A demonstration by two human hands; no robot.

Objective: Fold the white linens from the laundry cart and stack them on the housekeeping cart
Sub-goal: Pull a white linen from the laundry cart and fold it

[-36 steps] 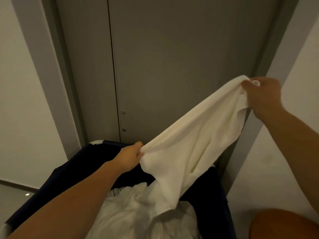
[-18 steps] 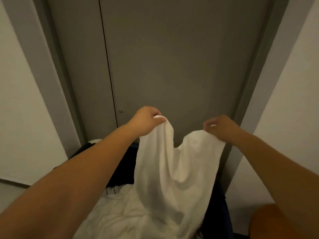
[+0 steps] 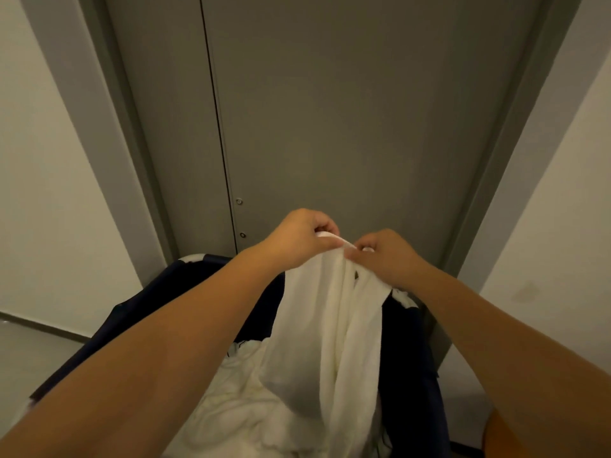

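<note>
Above the laundry cart (image 3: 413, 375), both hands, left (image 3: 297, 236) and right (image 3: 385, 254), now meet, pinching the white linen (image 3: 330, 325).

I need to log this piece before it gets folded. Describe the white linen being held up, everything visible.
The white linen is a soft, off-white cloth that looks like terry. It hangs doubled in long vertical folds, its top edges bunched together between the left hand and right hand, which pinch it side by side. Its lower end drapes onto the white pile in the dark blue laundry cart.
</note>
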